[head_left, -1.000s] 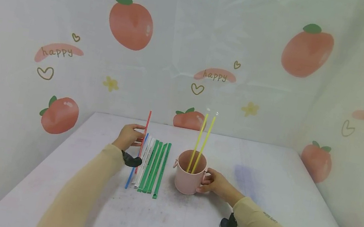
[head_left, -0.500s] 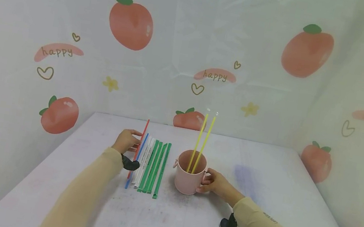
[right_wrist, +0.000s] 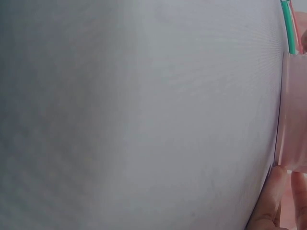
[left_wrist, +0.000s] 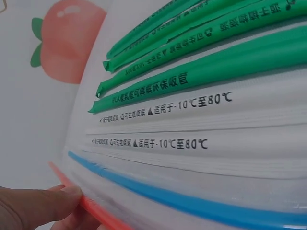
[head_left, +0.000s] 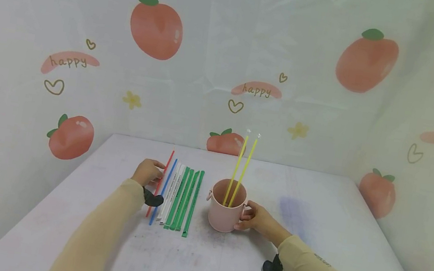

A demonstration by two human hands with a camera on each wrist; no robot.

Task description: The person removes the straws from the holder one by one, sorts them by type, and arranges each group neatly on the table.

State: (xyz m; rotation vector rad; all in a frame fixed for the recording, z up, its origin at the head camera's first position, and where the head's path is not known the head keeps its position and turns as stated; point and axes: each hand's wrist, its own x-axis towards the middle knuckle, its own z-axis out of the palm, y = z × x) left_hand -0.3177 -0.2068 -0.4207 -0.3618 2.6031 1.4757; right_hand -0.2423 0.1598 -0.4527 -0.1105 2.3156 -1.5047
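Observation:
My left hand (head_left: 147, 172) pinches a red straw (head_left: 169, 160) at the left end of a row of straws, thumb and fingertips on it in the left wrist view. Just right of it lies a blue straw (head_left: 170, 176), roughly parallel. Beyond that come white-wrapped straws (left_wrist: 163, 143) with printed text, then several green-wrapped straws (head_left: 192, 202). My right hand (head_left: 262, 222) grips the handle of a pink mug (head_left: 222, 219). Two yellow straws (head_left: 244, 168) stand slanted inside the mug. In the right wrist view only the mug's side and some fingers show at the right edge.
The pale table (head_left: 195, 269) has a faint bluish stain right of the mug. A printed white cloth (head_left: 188, 102) with fruit pictures hangs behind and at both sides. Black straps (head_left: 153, 199) sit at both wrists.
My left hand has brought the red straw down and left, from across the blue and white straws to beside the blue one. The right hand and mug have not moved.

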